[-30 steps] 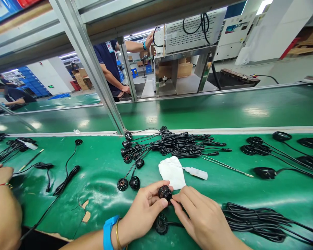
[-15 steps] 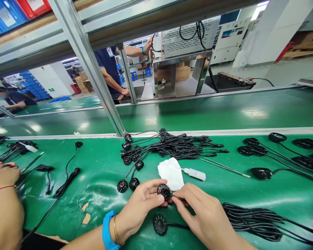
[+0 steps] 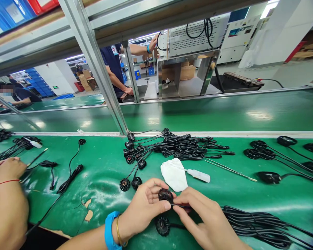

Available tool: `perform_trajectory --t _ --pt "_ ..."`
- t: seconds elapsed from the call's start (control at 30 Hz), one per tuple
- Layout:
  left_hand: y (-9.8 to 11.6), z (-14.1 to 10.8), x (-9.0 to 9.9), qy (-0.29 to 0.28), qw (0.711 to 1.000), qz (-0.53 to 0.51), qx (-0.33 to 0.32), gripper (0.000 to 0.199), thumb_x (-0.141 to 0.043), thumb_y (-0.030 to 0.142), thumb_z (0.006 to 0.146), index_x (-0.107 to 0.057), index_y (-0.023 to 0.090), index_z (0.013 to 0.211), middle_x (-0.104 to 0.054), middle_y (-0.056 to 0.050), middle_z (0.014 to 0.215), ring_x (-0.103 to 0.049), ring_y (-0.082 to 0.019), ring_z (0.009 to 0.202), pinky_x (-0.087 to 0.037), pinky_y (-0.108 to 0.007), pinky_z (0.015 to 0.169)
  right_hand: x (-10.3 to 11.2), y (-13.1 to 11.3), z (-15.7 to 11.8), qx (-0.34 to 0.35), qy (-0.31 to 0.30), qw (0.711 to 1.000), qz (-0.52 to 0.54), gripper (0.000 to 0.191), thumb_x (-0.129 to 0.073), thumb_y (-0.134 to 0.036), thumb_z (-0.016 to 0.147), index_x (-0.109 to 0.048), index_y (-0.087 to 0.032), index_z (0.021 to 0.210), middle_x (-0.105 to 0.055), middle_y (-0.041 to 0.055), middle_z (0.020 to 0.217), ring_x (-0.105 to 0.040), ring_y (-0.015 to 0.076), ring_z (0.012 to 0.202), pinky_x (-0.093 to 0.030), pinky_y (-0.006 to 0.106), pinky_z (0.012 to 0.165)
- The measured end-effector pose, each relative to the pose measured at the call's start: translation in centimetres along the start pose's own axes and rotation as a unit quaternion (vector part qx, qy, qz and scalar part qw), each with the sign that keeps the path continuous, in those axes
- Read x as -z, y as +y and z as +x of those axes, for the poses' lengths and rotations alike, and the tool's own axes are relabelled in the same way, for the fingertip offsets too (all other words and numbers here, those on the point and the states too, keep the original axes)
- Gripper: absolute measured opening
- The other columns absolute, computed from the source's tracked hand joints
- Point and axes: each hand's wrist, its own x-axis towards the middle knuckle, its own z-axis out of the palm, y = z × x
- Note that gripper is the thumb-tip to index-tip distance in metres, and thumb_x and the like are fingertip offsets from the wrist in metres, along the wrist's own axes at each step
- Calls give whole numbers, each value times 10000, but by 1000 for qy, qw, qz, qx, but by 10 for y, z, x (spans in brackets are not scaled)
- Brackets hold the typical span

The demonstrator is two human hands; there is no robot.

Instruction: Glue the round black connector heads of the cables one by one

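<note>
My left hand [image 3: 146, 205], with a blue band and a gold bracelet at the wrist, holds a round black cable head [image 3: 165, 195] between thumb and fingers. Close on its right, my right hand [image 3: 205, 211] pinches the thin black cable that leaves this head. Just below my hands a second black disc-shaped head [image 3: 162, 225] lies on the green mat [image 3: 104, 194], its cable running under my right hand. A white cloth [image 3: 174, 174] and a white dropper bottle [image 3: 199, 175] lie beyond my fingers.
Bundled black cables [image 3: 182, 146] lie ahead, tweezers [image 3: 231, 170] to their right, more heads [image 3: 270, 177] at the right. Coiled cables [image 3: 255, 222] sit beside my right hand. A co-worker's arm [image 3: 9, 201] is at the left. A metal post [image 3: 99, 69] rises behind the mat.
The black head in my left hand has tilted, so its face is turned differently, and my left thumb has moved right along it. The whole view has shifted slightly.
</note>
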Motion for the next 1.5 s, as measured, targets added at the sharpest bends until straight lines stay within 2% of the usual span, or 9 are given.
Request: perform_trajectory --t 0.17,0.47,0.57,0.63,0.73,0.9,1.07,1.2,1.5 --pt "0 -2 1 -18 1000 3 -13 411 -780 288 817 -548 129 1116 -654 -90 1024 -622 -144 928 -467 -256 839 7 -2 6 -89 -45 991 90 50 -568 -175 937 -568 -198 892 -573 -20 807 -558 68 697 -455 170 633" --pt "-4 4 -2 17 1000 -1 23 415 -777 277 820 -589 104 1146 -658 -129 1097 -619 -186 1033 -469 -322 951 18 8 10 -105 -67 990 58 81 -556 -268 960 -613 -217 933 -602 -8 862 -582 86 762 -486 201 678" --pt "-4 4 -2 21 999 -18 41 394 -768 264 824 -588 101 1135 -662 -133 1088 -650 -189 967 -493 -346 924 37 34 13 -135 -34 988 -70 238 -552 -414 962 -627 -230 1093 -632 24 967 -612 128 815 -521 255 707" --pt "-4 4 -2 21 998 -17 49 394 -774 252 812 -591 96 1125 -665 -140 1084 -651 -193 955 -499 -351 914 48 59 13 -145 -6 963 -226 396 -550 -530 935 -641 -216 1160 -633 71 1047 -621 210 919 -532 334 718" --pt "-4 5 -2 24 998 -9 57 402 -782 242 798 -592 101 1122 -669 -144 1091 -635 -194 986 -496 -345 921 56 87 10 -124 -53 935 -328 380 -547 -515 929 -699 -204 1088 -635 94 1037 -610 272 950 -533 406 741" --pt "-1 5 -3 23 998 0 61 399 -788 244 786 -590 105 1103 -663 -138 1090 -622 -190 993 -495 -324 900 61 86 12 -216 -105 945 -221 349 -511 -509 948 -690 -239 1077 -687 51 1002 -650 206 844 -525 327 697" --pt "1 2 -4 21 998 -2 65 404 -794 265 773 -587 97 1077 -659 -139 1072 -615 -189 975 -492 -324 884 65 68 24 -321 -24 946 -23 521 -554 -663 857 -698 -224 1099 -702 48 972 -604 148 657 -515 267 611" --pt "1 1 -4 22 997 1 68 405 -790 263 774 -585 98 1082 -654 -142 1083 -614 -203 1004 -482 -333 903 59 62 29 -339 56 939 11 537 -649 -646 766 -737 -181 1019 -705 79 883 -605 164 621 -526 278 601" --pt "-2 2 -4 35 997 -23 60 403 -781 268 794 -545 122 1085 -648 -126 1063 -628 -234 1071 -453 -351 948 46 57 22 -310 114 944 2 471 -684 -595 771 -735 -200 1022 -691 81 1056 -657 182 820 -572 275 700"
